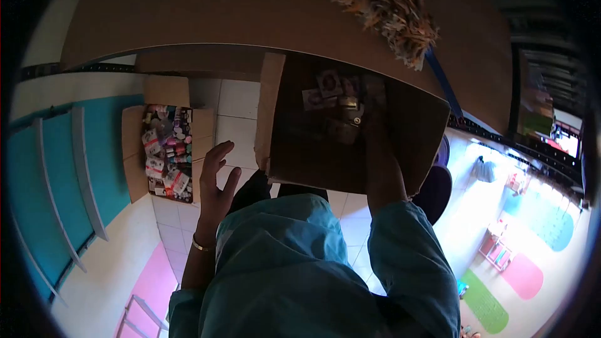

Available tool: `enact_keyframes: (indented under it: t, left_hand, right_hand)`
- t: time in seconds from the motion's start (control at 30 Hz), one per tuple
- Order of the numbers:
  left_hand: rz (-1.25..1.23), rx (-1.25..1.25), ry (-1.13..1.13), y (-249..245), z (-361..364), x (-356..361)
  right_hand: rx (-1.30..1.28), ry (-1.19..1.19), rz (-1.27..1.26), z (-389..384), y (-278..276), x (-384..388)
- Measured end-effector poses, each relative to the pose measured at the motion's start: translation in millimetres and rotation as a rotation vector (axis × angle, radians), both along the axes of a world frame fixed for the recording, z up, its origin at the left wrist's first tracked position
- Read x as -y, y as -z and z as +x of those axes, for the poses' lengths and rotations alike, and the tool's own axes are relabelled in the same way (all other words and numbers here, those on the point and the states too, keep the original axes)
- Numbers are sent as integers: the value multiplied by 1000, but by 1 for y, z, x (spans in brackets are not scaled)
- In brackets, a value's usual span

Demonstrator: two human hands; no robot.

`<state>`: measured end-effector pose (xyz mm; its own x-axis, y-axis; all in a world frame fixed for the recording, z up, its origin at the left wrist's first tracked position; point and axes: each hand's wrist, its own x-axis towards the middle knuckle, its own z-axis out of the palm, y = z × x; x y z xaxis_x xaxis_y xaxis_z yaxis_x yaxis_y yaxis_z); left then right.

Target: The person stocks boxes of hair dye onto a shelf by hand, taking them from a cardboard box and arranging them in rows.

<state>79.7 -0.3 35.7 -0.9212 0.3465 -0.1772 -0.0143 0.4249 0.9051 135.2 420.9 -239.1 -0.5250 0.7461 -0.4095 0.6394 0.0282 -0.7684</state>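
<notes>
In front of me a deep cardboard box [313, 163] stands with its top open. My right hand [374, 116] reaches down into its dark inside, beside several small pale packets [330, 83] and a shiny gold-coloured item [349, 103] at the bottom. Shadow hides the fingers, so whether they hold anything cannot be made out. Outside the box, to its left, my left hand [216, 178] hovers with thumb and fingers apart and nothing in it. A bracelet [201, 247] circles that wrist.
A second open carton [133, 150] on the tiled floor at left is full of small bottles and packets [169, 144]. Across the top run large cardboard surfaces, with a shaggy duster [400, 19] on a blue handle. A dark round stool [435, 191] stands right of the box.
</notes>
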Motion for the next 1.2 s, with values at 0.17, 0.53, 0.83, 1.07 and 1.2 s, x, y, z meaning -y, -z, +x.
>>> enact_keyframes:
  t: [0.17, 0.53, 0.83, 1.07, 1.2]
  left_hand:
    - [52, -18, -30, 0, 2, 3]
    - [757, 552, 268, -31, 0, -39]
    - [1554, 730, 110, -61, -39, -10]
    - [1694, 568, 93, -99, -42, 19]
    - [1754, 496, 187, -97, -56, 43]
  right_hand:
    - [-465, 32, -667, 16, -29, -7]
    - [-475, -277, 91, 47, -336, 199]
    - [-833, -921, 588, -10, -376, 251]
    - [-217, -624, 1181, -117, -385, 100]
    - [-204, -721, 1162, -159, -357, 101]
